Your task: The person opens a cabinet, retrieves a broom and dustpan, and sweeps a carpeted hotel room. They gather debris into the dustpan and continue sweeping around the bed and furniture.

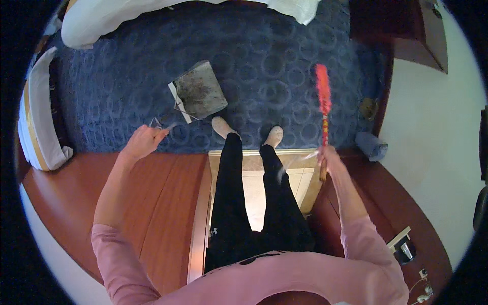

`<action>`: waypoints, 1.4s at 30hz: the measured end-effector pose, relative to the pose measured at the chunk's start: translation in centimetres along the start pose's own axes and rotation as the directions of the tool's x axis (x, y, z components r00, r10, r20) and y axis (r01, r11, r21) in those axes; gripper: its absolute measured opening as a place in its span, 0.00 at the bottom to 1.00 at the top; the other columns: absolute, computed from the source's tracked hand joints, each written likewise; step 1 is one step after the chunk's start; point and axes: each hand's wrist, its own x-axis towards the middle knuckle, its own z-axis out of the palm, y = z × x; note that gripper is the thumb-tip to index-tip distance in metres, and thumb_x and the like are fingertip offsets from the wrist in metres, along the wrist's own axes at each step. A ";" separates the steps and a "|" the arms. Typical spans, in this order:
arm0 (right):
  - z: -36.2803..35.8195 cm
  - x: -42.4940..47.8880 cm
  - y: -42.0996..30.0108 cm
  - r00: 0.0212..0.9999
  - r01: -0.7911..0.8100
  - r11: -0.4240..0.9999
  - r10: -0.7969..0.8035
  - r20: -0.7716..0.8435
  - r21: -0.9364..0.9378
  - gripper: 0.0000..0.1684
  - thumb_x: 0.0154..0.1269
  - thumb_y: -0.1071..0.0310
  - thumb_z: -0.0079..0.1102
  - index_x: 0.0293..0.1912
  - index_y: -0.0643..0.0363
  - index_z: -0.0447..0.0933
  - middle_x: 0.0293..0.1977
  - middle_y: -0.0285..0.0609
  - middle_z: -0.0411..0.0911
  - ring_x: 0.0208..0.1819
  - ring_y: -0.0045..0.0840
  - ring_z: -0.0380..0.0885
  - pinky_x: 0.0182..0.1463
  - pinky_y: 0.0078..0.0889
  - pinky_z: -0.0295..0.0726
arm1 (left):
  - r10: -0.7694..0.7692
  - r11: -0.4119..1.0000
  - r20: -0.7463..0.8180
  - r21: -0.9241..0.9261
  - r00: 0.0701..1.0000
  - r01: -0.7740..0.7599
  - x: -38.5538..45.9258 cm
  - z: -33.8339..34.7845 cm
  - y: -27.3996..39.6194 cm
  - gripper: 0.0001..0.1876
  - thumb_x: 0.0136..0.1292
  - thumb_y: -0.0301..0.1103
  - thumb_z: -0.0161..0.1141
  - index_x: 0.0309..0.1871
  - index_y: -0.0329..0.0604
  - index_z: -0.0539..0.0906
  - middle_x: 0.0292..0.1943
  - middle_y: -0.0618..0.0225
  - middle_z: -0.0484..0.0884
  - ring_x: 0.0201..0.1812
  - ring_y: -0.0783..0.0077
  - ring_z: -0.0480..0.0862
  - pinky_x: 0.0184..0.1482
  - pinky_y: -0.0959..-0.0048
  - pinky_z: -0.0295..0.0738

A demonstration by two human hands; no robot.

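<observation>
My left hand (145, 142) is closed around a thin metal and whitish piece, perhaps the upper end of a dustpan's handle; the fingers hide most of it. Just beyond it on the carpet lies a grey, stained dustpan (202, 91) with a white edge and a thin wire along one side. My right hand (332, 158) grips the wooden handle of a duster with a fluffy bright red head (323, 85), which points away from me. A strip of clear plastic (305, 157) trails from that same hand towards my leg.
I stand at a threshold between blue patterned carpet (267, 57) and pale tiles (255, 194). White bedding (126, 15) hangs at the far side, with more white linen (44, 114) at left. Reddish wood panels (164, 206) flank me. A blue box-like object (371, 146) stands at right.
</observation>
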 end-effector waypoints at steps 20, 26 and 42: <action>31.6 -18.1 -3.1 0.917 -0.089 0.967 0.173 0.359 -0.239 0.09 0.55 0.71 0.52 0.33 0.52 0.61 0.14 0.30 0.59 0.08 0.15 0.57 0.08 0.19 0.56 | -0.043 0.999 -0.125 -0.033 0.991 0.039 -4.5 -1.2 -14.7 0.21 0.64 0.41 0.49 0.19 0.36 0.78 0.18 0.49 0.75 0.24 0.47 0.77 0.27 0.55 0.70; 27.4 -3.4 -9.7 0.997 -0.064 0.980 0.073 0.041 -0.189 0.07 0.57 0.71 0.50 0.30 0.55 0.61 0.14 0.34 0.60 0.10 0.21 0.60 0.11 0.26 0.62 | -0.023 1.000 -0.207 0.002 0.978 0.024 -5.3 0.4 -17.9 0.22 0.64 0.42 0.48 0.18 0.39 0.79 0.20 0.51 0.78 0.26 0.48 0.78 0.30 0.56 0.73; 44.2 -21.1 -8.4 0.710 -0.130 0.886 0.396 0.583 -0.444 0.09 0.58 0.70 0.54 0.31 0.52 0.62 0.14 0.26 0.59 0.10 0.10 0.58 0.10 0.16 0.54 | -0.065 0.991 -0.213 -0.130 0.975 0.037 -8.8 2.4 -22.0 0.21 0.60 0.47 0.53 0.17 0.43 0.79 0.18 0.53 0.77 0.23 0.47 0.78 0.26 0.55 0.72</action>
